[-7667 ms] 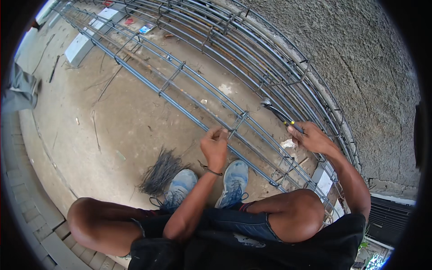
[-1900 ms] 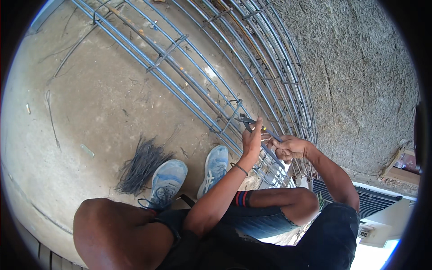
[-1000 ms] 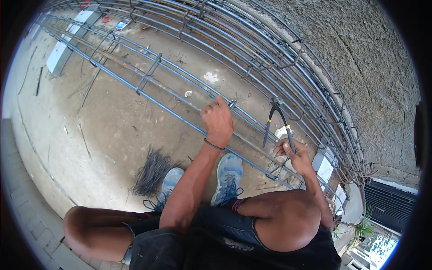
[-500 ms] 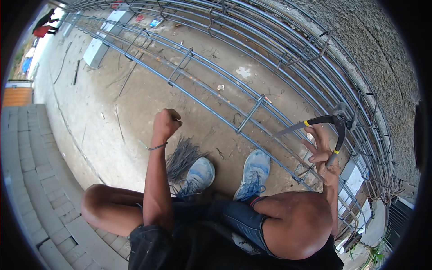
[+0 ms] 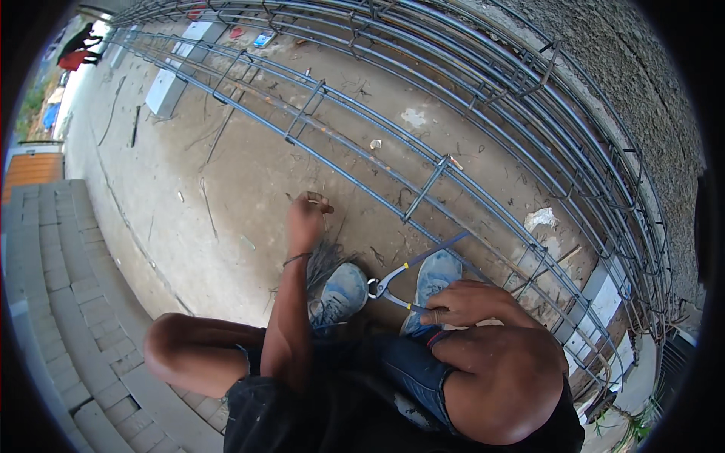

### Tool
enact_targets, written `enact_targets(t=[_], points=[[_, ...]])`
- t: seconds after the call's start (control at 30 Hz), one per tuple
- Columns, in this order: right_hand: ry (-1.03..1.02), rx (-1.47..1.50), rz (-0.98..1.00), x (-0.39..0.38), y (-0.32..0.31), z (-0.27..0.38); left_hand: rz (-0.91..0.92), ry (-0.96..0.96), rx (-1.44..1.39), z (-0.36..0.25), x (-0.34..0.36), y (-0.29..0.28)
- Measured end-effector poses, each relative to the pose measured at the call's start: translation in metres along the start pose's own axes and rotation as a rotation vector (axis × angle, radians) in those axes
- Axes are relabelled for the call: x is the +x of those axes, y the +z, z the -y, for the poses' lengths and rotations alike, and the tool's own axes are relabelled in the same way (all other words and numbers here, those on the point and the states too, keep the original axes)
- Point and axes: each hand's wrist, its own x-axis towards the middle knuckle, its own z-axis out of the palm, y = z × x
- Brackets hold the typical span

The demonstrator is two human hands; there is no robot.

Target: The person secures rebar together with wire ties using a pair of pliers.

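Observation:
My right hand [image 5: 472, 303], in front of my right knee, grips one handle of a pair of pincers [image 5: 384, 288]. The tool's round jaws point left, and its other handle sticks up and right past my shoe, the two handles spread wide. My left hand [image 5: 308, 219] hovers over the floor with its fingers curled together in a pinch; whatever is between them is too small to make out. Below that hand lies a bundle of thin grey tie wires [image 5: 325, 260], partly hidden by my forearm. A long rebar cage [image 5: 408, 219] with square stirrups runs diagonally in front of me.
More rebar cages [image 5: 483, 90] are stacked along the rough wall [image 5: 627, 68]. Concrete blocks [image 5: 168, 87] prop the cage at the far end. Grey blocks [image 5: 53, 302] are piled on the left. Wire scraps litter the floor. Another person [image 5: 78, 49] bends over at the far left.
My right hand has swung the pincers down and left, from beside the stacked cages to in front of my right shoe. My left hand has shifted slightly right and down, still closed.

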Motion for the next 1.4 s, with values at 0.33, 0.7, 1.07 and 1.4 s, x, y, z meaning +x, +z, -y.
enact_targets(t=[0.33, 0.7, 1.07, 1.4], points=[[-0.175, 0.191, -0.59, 0.089, -0.037, 0.032, 0.139, 0.087, -0.622, -0.145, -0.021, -0.028], [-0.184, 0.252, -0.868, 0.055, -0.055, 0.055, -0.711, 0.716, 0.17, -0.142, -0.063, 0.037], [-0.173, 0.295, -0.831, -0.04, -0.067, -0.02, 0.496, 0.667, 0.355, -0.14, -0.069, 0.069], [0.033, 0.004, -1.113, -0.049, -0.039, -0.029, 0.378, 0.764, 0.248, -0.153, -0.048, 0.115]])
